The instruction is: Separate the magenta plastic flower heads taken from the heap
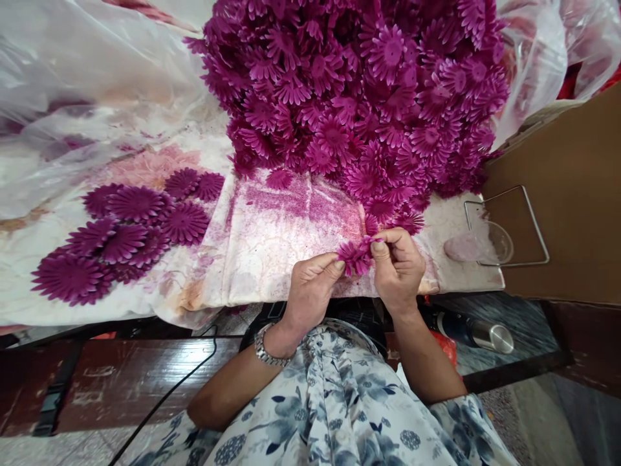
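A person's two bare hands meet at the near edge of a cloth-covered table, the cloth stained pink and purple. Between them, just above that edge, is a small magenta flower piece with narrow, crowded petals. The left hand pinches its left side between thumb and forefinger; the right hand pinches the right side, close to the tips of the petals. Whether the piece is one layer or several cannot be told.

Beyond the hands rises a large heap of similar magenta flowers, spilling toward them. To the left, well apart, lies a group of darker, flatter purple flowers, petals spread. At the right, a clear cup with pale pink matter lies beside a bent wire frame.

The petals look thin, so a light fingertip grip, near the centre rather than at the tips, would probably serve best. Both hands should pull evenly, since a tug from one side could crease or tear a petal.
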A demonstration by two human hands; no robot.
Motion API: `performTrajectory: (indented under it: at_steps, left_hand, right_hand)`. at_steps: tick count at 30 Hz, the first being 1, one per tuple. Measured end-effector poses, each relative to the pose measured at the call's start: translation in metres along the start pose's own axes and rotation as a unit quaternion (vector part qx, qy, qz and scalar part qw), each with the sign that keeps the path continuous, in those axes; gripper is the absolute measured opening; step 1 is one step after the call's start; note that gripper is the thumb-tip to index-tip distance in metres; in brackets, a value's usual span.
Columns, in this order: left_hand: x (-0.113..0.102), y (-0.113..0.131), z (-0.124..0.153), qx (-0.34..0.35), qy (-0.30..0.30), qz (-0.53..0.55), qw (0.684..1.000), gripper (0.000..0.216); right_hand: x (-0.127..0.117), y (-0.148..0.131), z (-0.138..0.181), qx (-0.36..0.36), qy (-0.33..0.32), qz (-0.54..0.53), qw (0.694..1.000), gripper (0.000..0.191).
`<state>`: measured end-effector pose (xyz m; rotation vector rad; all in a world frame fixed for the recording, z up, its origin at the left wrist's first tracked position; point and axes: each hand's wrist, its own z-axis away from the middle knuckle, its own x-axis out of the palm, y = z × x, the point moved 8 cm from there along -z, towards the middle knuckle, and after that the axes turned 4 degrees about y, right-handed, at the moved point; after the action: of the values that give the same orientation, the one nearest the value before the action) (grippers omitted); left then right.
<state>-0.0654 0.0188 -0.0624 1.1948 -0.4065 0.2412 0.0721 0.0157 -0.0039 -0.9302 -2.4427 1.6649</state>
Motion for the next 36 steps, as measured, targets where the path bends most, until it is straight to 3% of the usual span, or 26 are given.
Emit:
performTrajectory:
  at_steps: [4,8,11,15,17,24,36]
  left_hand:
    - [-0.008,0.005,0.003,0.039,0.038,-0.045,0.998,0.026]
    - [-0.020,0.022,0.008,0.122,0.063,-0.043,0.990,0.022]
    - [-0.016,0.021,0.008,0.107,0.018,-0.065,0.992,0.020]
    - [-0.012,0.016,0.002,0.057,-0.005,-0.054,0.997,0.021]
    - [-0.010,0.018,-0.001,0.052,-0.013,-0.033,0.998,0.019]
    - [-0.007,0.015,-0.001,0.020,-0.022,-0.007,1.000,0.021]
    - [-0.011,0.003,0.001,0.009,0.001,-0.004,1.000,0.033]
  right_hand:
    - [-0.002,0.006,-0.006,0.027,0.020,-0.034,0.999,0.007]
    - [-0.029,0.000,-0.023,-0.036,0.130,0.002,0.991,0.012]
    - [-0.026,-0.004,-0.033,-0.093,0.079,0.114,0.986,0.012]
    - [-0.023,-0.003,-0.035,-0.157,0.045,0.294,0.942,0.020]
    - [-0.020,-0.008,-0.032,-0.177,0.024,0.326,0.928,0.020]
    - [0.022,-0.049,0.003,-0.215,-0.148,0.132,0.956,0.007]
    - [0.027,-0.049,0.020,-0.272,-0.097,0.169,0.942,0.010]
